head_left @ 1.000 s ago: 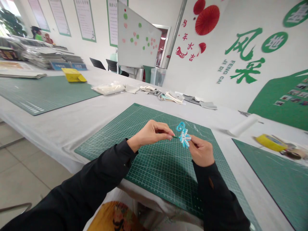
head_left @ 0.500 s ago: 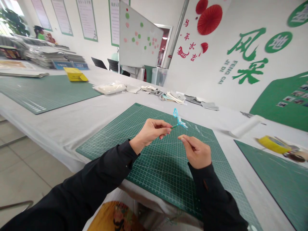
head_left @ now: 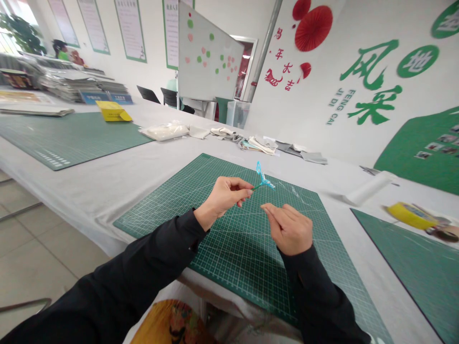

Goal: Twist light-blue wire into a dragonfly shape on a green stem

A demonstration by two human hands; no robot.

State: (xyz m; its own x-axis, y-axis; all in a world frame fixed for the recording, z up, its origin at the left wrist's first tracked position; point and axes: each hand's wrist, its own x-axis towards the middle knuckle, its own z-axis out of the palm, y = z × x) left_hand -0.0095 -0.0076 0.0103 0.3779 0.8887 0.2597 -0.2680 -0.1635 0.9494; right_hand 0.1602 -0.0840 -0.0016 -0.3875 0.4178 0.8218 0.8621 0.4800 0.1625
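Pinched between the thumb and fingers of my left hand [head_left: 229, 195] is the green stem of a small blue and white butterfly-like ornament [head_left: 263, 179]. The ornament points up and to the right above a green cutting mat [head_left: 236, 248]. My right hand [head_left: 289, 227] is closed, thumb against the index finger, just below and right of the ornament and apart from it. Whatever its fingertips hold, if anything, is too small to make out.
A white bag [head_left: 165, 131] and fabric scraps [head_left: 256, 144] lie beyond the mat. A yellow box [head_left: 113, 111] rests on another mat at the left. A white roll [head_left: 369, 188] and yellow tape [head_left: 412, 216] are at the right. A person [head_left: 61, 50] is far back left.
The ornament has turned slightly in my left hand and shifted a little left. My right hand has moved slightly left and down.
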